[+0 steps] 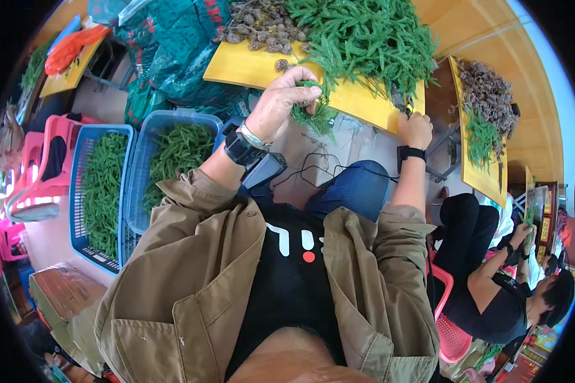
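Note:
My left hand (281, 105), held in front of the yellow table's near edge, is closed on a bunch of green sprigs (313, 113). Their needle-like leaves hang below my fingers. Farther right, my right hand (415, 130) is closed at the table edge around a dark, pliers-like hand tool (399, 99). The tool points away from me, and my fingers hide most of its handles. Beyond both hands lies a large heap of green sprigs (364, 41) on the yellow table (370, 107). Brown dried cones (265, 25) are piled to its left.
A blue basket (129, 137) and a translucent blue tub (182, 116), both holding greenery, stand at my left. Green plastic sacks (185, 57) are behind them. Black cables (313, 167) run near my knees. Another person (492, 300) sits on the right, by a second yellow table (479, 172).

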Motion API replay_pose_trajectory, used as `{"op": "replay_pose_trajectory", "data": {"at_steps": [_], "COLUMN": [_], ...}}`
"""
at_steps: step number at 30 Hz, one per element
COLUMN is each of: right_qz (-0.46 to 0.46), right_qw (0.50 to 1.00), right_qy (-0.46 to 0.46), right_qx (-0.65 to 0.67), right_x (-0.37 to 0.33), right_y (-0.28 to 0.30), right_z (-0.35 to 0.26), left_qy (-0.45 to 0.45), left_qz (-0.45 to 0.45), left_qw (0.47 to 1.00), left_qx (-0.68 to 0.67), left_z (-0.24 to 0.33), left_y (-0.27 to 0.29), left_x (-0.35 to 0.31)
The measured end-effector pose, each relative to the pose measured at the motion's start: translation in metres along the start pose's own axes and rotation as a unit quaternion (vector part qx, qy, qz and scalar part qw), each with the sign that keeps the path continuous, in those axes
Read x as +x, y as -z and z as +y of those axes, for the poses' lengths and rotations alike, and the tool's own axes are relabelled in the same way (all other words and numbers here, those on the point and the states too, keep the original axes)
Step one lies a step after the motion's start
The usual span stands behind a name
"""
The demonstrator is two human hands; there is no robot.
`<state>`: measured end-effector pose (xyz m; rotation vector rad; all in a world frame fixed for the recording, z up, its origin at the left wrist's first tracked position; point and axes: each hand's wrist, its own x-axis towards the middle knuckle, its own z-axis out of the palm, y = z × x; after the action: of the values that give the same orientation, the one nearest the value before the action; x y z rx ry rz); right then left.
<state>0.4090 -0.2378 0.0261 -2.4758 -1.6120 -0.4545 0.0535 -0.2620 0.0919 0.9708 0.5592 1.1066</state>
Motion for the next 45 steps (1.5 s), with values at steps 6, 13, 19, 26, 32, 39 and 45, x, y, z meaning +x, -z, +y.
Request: {"op": "replay_pose_trajectory", "data": {"at_steps": [6,13,19,26,32,39,45], "right_qz": [0.011,-0.022,-0.001,-0.133,-0.066,-0.017,0.010], "right_qw": [0.998,0.969,0.833,0.779,0.830,0.843,0.843], "right_qy": [-0.016,-0.075,-0.138,0.097,0.290,0.341,0.357], "right_qx": [0.064,0.234,0.535,0.605,0.473,0.415,0.401], "right_x": [-0.023,-0.050,-0.101,-0.174,-0.196,-0.189,-0.187], "right_y": [0.002,0.031,0.108,0.194,0.187,0.192,0.190], "right_z": [0.015,0.053,0.035,-0.062,-0.087,-0.085,-0.081], "left_qy": [-0.051,-0.115,-0.156,-0.025,0.009,0.027,0.025], "left_qz": [0.023,0.074,0.062,-0.026,-0.073,-0.117,-0.117], "left_qw": [0.994,0.953,0.928,0.998,0.997,0.993,0.993], "left_qx": [0.097,0.270,0.331,0.044,-0.011,-0.022,0.013], "left_z": [0.019,0.033,0.038,0.038,0.046,0.038,0.031], "left_y": [0.019,0.020,0.025,0.024,0.017,0.014,0.009], "left_x": [-0.037,-0.065,-0.088,-0.090,-0.100,-0.094,-0.087]}}
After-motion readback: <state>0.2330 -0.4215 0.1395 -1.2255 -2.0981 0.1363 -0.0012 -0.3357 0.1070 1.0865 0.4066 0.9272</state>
